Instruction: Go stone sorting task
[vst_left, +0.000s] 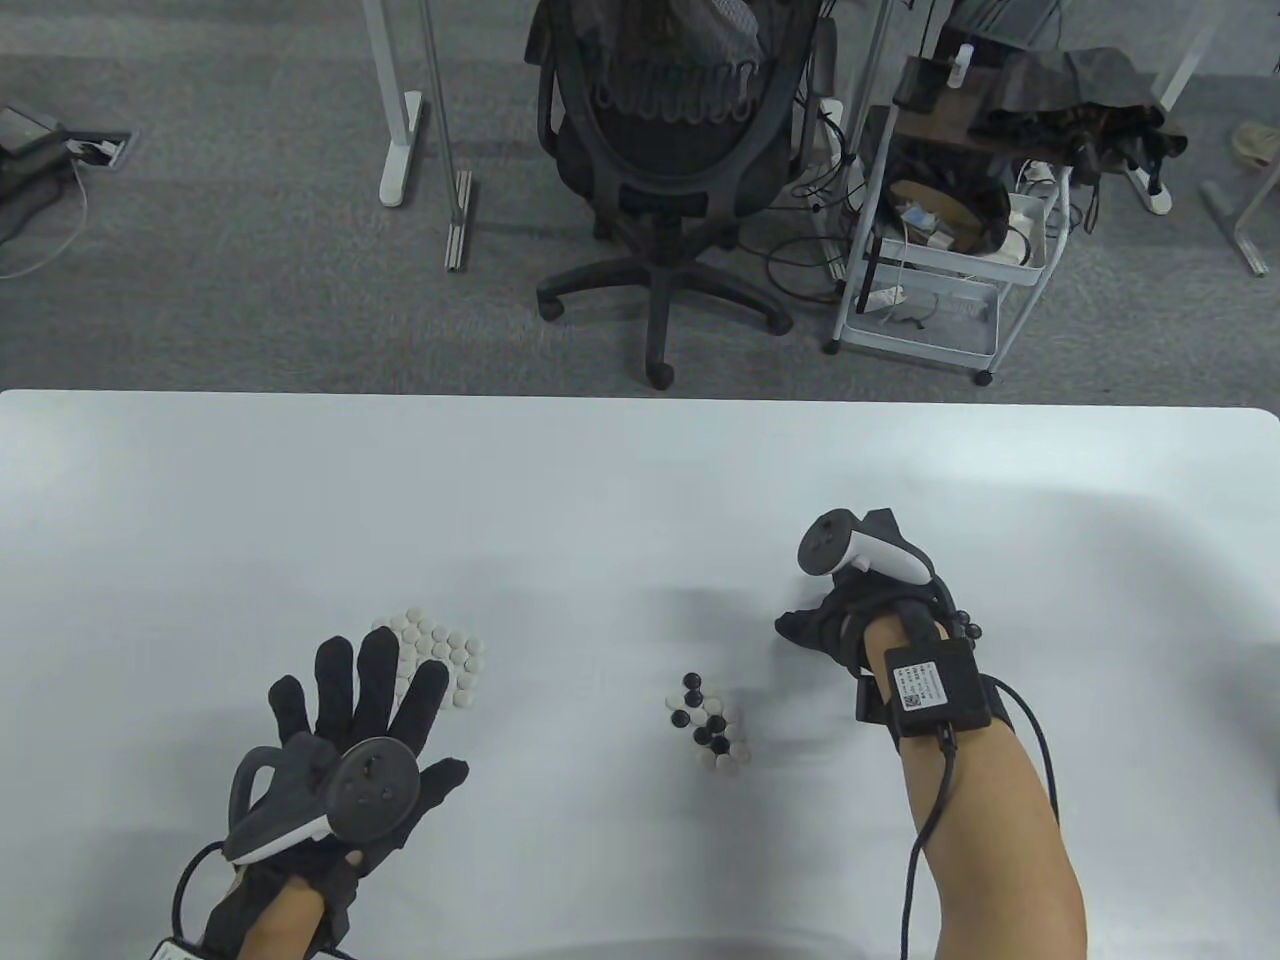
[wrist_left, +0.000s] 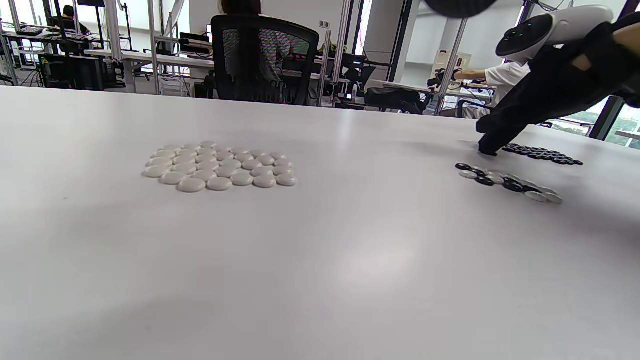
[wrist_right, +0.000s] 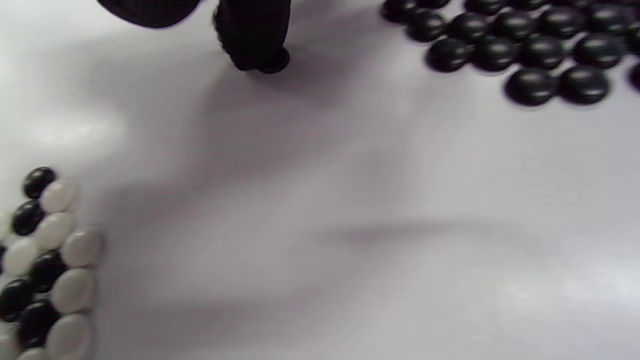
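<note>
At far left of the white table (vst_left: 600, 480): left hand (vst_left: 350, 740), gloved, fingers (vst_left: 375, 665) spread straight and wide, holding nothing, tracker on its back. Fingertips overlapping the near edge of the white-stone group in the table view (touching or hovering: cannot tell).

Just beyond those fingertips: white stones (vst_left: 440, 660), sorted, packed flat in neat touching rows; same group seen low from the left wrist view (wrist_left: 220, 167) as a tidy patch, several rows deep.

Near table centre, well apart from the white group: mixed pile (vst_left: 712, 725) of black and white stones, unsorted, touching one another in a short band; also at lower left of the right wrist view (wrist_right: 45, 270), blacks and whites side by side.

Right of the mixed pile: right hand (vst_left: 840, 620), gloved, tracker on top, fingers pointing down toward the table. One fingertip (wrist_right: 257, 50) at or on the table surface with a small dark rounded shape at its tip (possibly a black stone; grip cannot be told, blurred).

Farthest right: black stones (wrist_right: 515, 50), sorted, laid flat in touching rows, just beside the right hand's fingertip; visible behind that hand in the left wrist view (wrist_left: 542, 154), hidden under it in the table view.
</note>
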